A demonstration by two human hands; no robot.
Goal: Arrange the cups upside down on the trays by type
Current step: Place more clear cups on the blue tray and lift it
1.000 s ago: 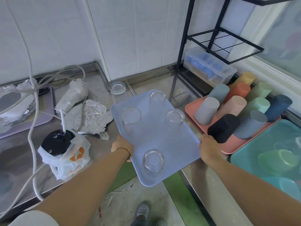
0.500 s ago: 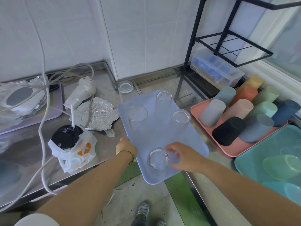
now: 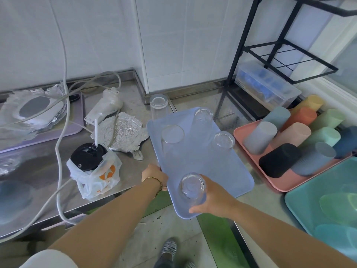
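Lower left, bagged drink (image 3: 92, 167): a black-lidded cup with a straw, in a white carrier bag on the steel counter; no part of the job.
Left of centre, foil (image 3: 123, 133): a crumpled sheet lying just beside the tray's left edge.
Upper centre, loose glass (image 3: 158, 107): stands mouth down on the counter, just off the far left corner of the tray, not yet on it.
Left hand (image 3: 154, 176): closed on the left long edge of the blue tray, steadying it.
Blue tray (image 3: 212, 171): centre of the frame, slanted; its near end juts past the counter edge, over the floor. It looks like stiff plastic, light by itself and probably slick under glass, so it is best kept level.
Three glasses (image 3: 223, 141): inverted on the far half of the tray, well apart from one another.
Near glass (image 3: 192, 187): lower centre, inverted at the tray's near end. I judge it hard, smooth, breakable and heavier than the plastic cups. It is best taken round the wall.
Right hand (image 3: 216, 202): wrapped round the near glass from the right, fingers curled against its wall. I cannot tell whether the glass is lifted clear of the tray.
Pink tray (image 3: 286, 182): right of centre, packed with coloured cups (image 3: 259, 137), mouths down and touching.
Teal tray (image 3: 309, 190): lower right corner, holding pale green and blue pieces, too blurred to name.
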